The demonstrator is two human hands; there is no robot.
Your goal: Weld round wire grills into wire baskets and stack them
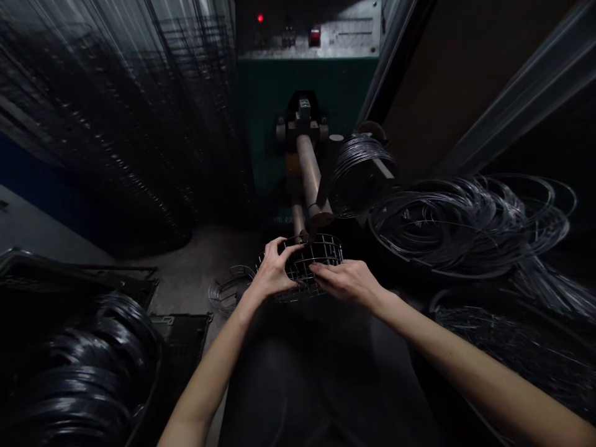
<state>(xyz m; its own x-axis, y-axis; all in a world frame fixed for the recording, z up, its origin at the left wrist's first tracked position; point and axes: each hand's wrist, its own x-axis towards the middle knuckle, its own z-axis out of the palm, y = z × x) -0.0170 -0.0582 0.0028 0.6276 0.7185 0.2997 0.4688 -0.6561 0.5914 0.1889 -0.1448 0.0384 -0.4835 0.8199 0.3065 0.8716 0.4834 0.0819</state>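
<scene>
Holding the round wire basket (328, 253) between them, the left hand (275, 270) is gripping its left side and the right hand (347, 279) is touching its right side with the fingers. The basket is sitting just below the metal arms of the green machine (267, 93). To the right, wire rings (479, 214) are lying in a dark container, and a red light (260, 18) is glowing on the control panel (344, 38).

I see a dark green machine (267, 87) with a grey panel (351, 43), red light (260, 18) and red switch (315, 35). Left of the machine, a band (49, 183) is blue; right, wire (479, 214) gleams silvery grey; below, the basket (305, 262) shows a dark grid.
</scene>
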